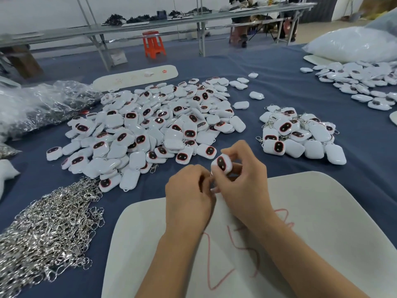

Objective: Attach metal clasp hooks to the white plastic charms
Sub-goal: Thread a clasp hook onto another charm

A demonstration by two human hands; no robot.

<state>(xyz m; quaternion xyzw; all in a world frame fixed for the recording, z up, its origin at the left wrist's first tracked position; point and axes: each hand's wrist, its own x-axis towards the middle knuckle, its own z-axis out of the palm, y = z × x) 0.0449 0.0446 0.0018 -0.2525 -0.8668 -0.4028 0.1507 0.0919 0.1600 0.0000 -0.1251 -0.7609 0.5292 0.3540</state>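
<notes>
My right hand (245, 181) holds one white plastic charm (222, 164) with a dark oval face ringed in red, tilted up above the table. My left hand (189, 194) is closed right against it at the charm's lower edge; whatever it pinches is hidden by the fingers. A big heap of loose charms (150, 130) lies ahead on the blue cloth. Silver metal clasp hooks (49, 229) are piled at the near left. A smaller group of charms with hooks on them (300, 134) lies to the right.
A white board with red writing (300, 233) lies under my forearms. Clear bags of hooks (43, 104) sit at the far left. More charms (361, 82) and a white plastic bag (354, 44) are at the far right. An orange stool (153, 44) stands beyond the table.
</notes>
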